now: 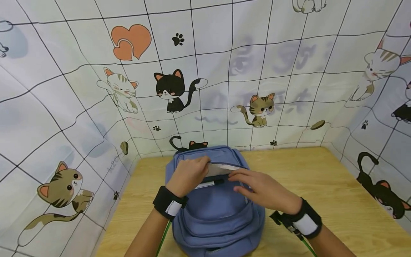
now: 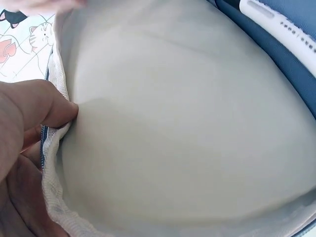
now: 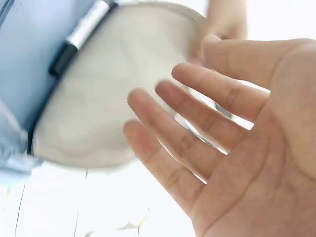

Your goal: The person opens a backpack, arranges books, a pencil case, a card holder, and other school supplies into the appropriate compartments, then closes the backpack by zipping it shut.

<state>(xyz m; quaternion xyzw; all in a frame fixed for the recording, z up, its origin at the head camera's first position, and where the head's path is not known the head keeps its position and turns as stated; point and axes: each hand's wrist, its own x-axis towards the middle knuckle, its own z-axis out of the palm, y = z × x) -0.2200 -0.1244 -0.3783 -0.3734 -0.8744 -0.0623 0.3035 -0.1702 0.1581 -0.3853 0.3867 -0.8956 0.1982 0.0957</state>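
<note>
A blue backpack (image 1: 221, 205) lies on the table, its front pocket flap folded up and showing a pale cream lining (image 2: 187, 118). My left hand (image 1: 188, 174) pinches the zippered edge of that flap between thumb and fingers. Across the pocket opening lies a white marker (image 1: 208, 184) with a black cap; in the right wrist view the marker (image 3: 81, 34) sits along the fold beside the lining. My right hand (image 1: 261, 187) is at the flap's right side, fingers extended and spread, with nothing in its palm. Whether its fingertips touch the fabric is hard to tell.
The light wooden table (image 1: 308, 178) extends on both sides of the backpack. A white cloth (image 1: 215, 89) with a grid and cartoon cats hangs behind and at the sides. Green cables (image 1: 163, 237) run from the wrist cameras.
</note>
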